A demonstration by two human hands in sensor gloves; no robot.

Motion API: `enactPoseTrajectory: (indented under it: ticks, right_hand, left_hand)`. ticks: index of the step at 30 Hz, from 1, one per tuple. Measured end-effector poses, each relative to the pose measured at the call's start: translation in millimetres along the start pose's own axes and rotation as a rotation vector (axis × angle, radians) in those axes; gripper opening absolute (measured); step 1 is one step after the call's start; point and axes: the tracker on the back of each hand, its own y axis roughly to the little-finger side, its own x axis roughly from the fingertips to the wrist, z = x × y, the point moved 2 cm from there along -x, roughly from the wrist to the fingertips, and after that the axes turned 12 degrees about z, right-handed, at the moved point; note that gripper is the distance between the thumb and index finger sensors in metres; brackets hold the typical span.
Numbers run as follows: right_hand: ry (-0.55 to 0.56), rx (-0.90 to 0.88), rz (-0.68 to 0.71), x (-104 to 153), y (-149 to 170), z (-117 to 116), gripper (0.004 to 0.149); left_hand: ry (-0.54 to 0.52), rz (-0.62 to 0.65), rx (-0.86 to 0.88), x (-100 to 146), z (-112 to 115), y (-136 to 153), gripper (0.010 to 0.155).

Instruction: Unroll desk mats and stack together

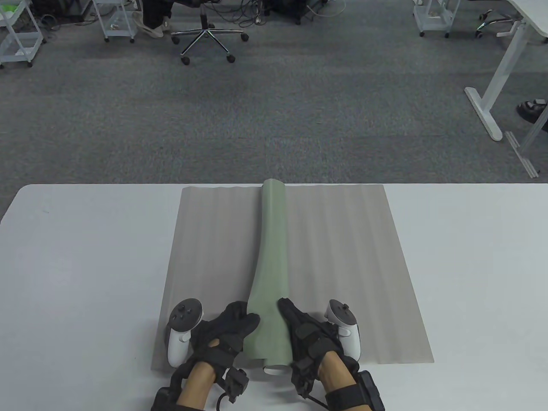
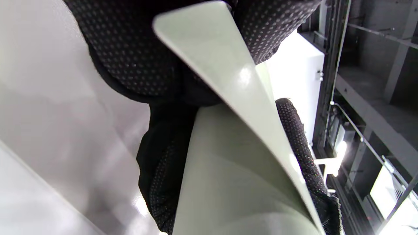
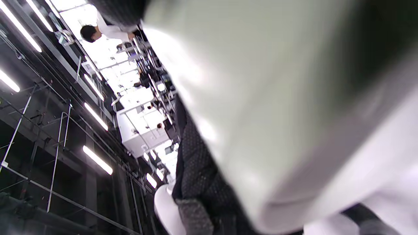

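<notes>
A grey-brown desk mat (image 1: 334, 265) lies unrolled flat on the white table (image 1: 77, 265). A pale green rolled mat (image 1: 272, 257) lies along its middle, running from the far edge to the near edge. My left hand (image 1: 231, 329) pinches the loose flap of the green mat at its near end, seen close in the left wrist view (image 2: 228, 98). My right hand (image 1: 304, 334) rests against the right side of the roll's near end, which fills the right wrist view (image 3: 277, 107).
The table's far edge lies just past the mats, with grey carpet (image 1: 274, 120) beyond. An office chair (image 1: 205, 34) and white carts (image 1: 17, 34) stand far back. A white desk frame (image 1: 496, 85) stands at the right.
</notes>
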Motion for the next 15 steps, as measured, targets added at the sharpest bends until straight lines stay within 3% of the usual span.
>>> enactPoseTrajectory:
  ticks: [5, 12, 14, 15]
  right_hand:
    - [0.061, -0.083, 0.026, 7, 2, 6, 0.091]
    - [0.014, -0.162, -0.022, 2, 13, 8, 0.098]
    - [-0.013, -0.152, -0.006, 1, 13, 10, 0.093]
    - [0.028, -0.149, 0.004, 3, 12, 11, 0.091]
  left_hand:
    - [-0.020, -0.018, -0.048, 2, -6, 2, 0.046]
    - [-0.011, -0.014, -0.067, 0, -7, 1, 0.047]
    - [-0.003, -0.014, -0.075, 0, -5, 0, 0.049]
    - [-0.010, -0.013, -0.093, 0, -5, 0, 0.050]
